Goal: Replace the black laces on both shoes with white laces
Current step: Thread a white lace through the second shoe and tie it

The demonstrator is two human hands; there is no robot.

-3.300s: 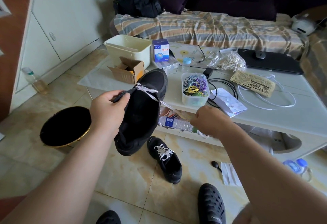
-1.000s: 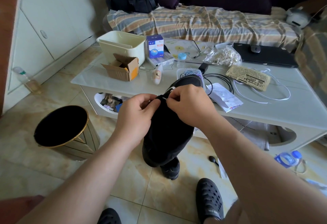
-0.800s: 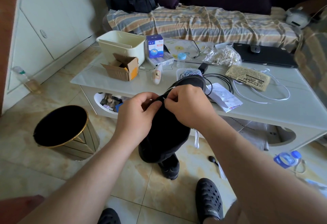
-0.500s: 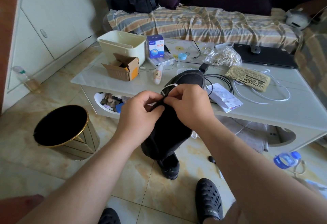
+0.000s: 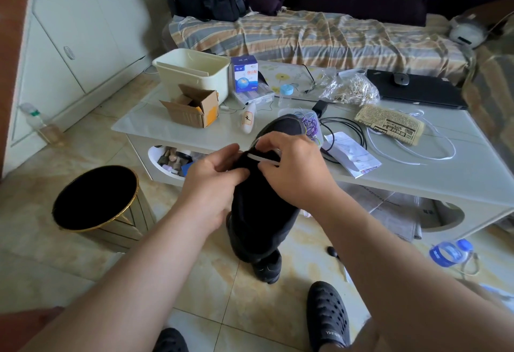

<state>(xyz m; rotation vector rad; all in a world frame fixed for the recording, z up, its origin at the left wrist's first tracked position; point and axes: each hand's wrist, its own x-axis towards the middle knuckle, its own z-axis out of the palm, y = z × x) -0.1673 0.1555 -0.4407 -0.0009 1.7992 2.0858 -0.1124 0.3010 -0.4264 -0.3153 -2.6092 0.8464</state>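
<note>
white lace [image 5: 264, 158] now lies flat across the black shoe [image 5: 264, 207], no loop; right hand [image 5: 294, 169] pinches it, left hand [image 5: 211, 176] grips shoe above floor. another eyelet likely threaded.

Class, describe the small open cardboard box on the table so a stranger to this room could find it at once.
Start at the low white table in front of the striped sofa. At its left end stands a cream plastic tub; just in front of that sits the cardboard box. It is the only brown carton there, flaps open, with an orange patch on one side.
</note>
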